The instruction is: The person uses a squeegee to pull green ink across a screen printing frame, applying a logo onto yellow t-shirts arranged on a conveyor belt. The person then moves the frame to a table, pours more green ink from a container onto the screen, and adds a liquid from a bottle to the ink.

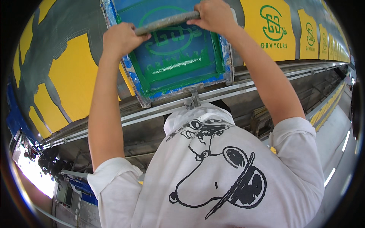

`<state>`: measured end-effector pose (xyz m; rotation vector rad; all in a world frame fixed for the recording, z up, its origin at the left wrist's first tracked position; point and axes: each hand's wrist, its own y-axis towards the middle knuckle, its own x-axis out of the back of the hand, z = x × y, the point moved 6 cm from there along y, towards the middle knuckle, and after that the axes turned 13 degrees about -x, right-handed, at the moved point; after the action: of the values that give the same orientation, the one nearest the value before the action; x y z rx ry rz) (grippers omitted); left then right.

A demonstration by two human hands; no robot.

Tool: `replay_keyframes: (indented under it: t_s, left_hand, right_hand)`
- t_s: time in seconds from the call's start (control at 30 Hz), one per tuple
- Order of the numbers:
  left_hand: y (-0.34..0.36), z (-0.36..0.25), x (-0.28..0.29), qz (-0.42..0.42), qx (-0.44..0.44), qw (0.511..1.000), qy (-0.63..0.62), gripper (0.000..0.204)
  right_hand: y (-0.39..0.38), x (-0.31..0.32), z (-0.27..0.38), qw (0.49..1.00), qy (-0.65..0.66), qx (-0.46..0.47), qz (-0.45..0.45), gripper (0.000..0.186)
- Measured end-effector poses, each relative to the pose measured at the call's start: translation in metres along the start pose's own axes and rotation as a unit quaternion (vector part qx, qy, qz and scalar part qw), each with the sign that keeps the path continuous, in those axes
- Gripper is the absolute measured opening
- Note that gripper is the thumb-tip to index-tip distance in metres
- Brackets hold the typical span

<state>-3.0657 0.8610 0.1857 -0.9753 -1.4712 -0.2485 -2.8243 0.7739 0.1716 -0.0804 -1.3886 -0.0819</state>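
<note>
At ten o'clock, plain yellow pieces (74, 78) look unprinted. At eleven, the left hand (121, 40) is wrapped round one end of a grey bar (167, 22), held over a blue-rimmed screen frame (192, 84) at twelve with green ink (178, 70) along its near end; just past twelve, the right hand (215, 16) clasps the bar's other end. From one to two, green-marked yellow pieces (269, 30) seem done.
</note>
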Motion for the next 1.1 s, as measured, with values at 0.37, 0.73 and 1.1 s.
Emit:
replay_keyframes:
  t_s: [0.37,0.73,1.1]
  left_hand:
    - [-0.131,-0.087,-0.07,0.04,0.026,0.998,-0.044,0.057]
    - [-0.095,-0.102,-0.062,-0.032,-0.042,0.998,-0.037,0.078]
    - [-0.056,-0.075,-0.077,0.074,-0.065,0.987,-0.128,0.091]
  right_hand:
    - [-0.173,-0.014,0.019,0.998,0.064,0.015,0.017,0.041]
    - [-0.146,-0.012,0.024,0.983,0.167,0.032,-0.068,0.052]
    - [-0.113,-0.024,-0.002,0.948,0.294,-0.041,0.119,0.046]
